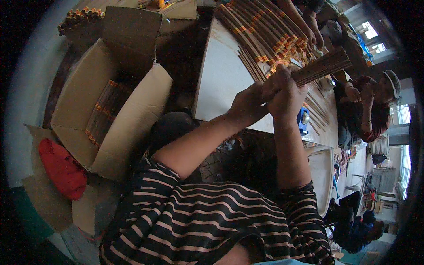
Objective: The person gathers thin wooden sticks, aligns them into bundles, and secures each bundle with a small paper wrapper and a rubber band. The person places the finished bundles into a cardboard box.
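A thick bundle of thin brown sticks [324, 66] is held up over the table, its far end pointing to the upper right. My right hand [285, 93] is closed around its near part. Pressed up against it, my left hand [249, 104] is closed at the bundle's near end, its fingertips partly hidden behind the right. Beyond my hands, long bundles of brown sticks with red and yellow bands [260, 26] lie in a row on the pale table [223, 81]. Loose sticks [316, 108] lie beside a blue tape dispenser [303, 120] just right of my right wrist.
On my left stands an open cardboard box [128, 128] with banded stick bundles [106, 112] inside. A red cloth or bag [63, 169] rests beside it. More bundles [81, 20] stand at the far left. Another person's hands [312, 33] are over the table's far side; a capped person [369, 104] sits at right.
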A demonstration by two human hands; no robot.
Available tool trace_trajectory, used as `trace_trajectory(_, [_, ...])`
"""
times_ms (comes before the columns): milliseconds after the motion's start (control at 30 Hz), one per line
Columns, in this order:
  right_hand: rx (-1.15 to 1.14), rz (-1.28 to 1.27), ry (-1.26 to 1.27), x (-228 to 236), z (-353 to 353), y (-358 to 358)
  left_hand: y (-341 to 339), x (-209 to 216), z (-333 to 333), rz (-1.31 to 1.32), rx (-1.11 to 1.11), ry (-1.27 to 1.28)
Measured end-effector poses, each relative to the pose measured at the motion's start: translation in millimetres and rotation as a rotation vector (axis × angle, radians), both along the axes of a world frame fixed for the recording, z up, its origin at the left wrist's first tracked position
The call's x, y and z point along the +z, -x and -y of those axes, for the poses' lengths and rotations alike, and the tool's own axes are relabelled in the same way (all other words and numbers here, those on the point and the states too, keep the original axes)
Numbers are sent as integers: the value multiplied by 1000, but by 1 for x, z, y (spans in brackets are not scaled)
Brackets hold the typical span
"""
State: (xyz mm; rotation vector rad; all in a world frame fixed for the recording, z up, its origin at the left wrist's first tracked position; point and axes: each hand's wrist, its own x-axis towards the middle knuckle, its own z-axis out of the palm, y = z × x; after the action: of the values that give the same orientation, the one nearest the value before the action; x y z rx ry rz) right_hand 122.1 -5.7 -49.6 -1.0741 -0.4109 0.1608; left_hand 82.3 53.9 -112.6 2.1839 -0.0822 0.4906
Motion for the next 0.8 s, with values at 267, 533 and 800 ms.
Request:
trace_trajectory(267, [-154, -21, 96, 12, 3, 14, 15, 1, 13, -128, 78, 327])
trace_trajectory(533, [-164, -197, -27, 13, 11, 19, 21, -1, 12, -109, 3, -137])
trace_trajectory(800, [-57, -30, 61, 54, 33, -23, 32, 9, 16, -303, 46, 345])
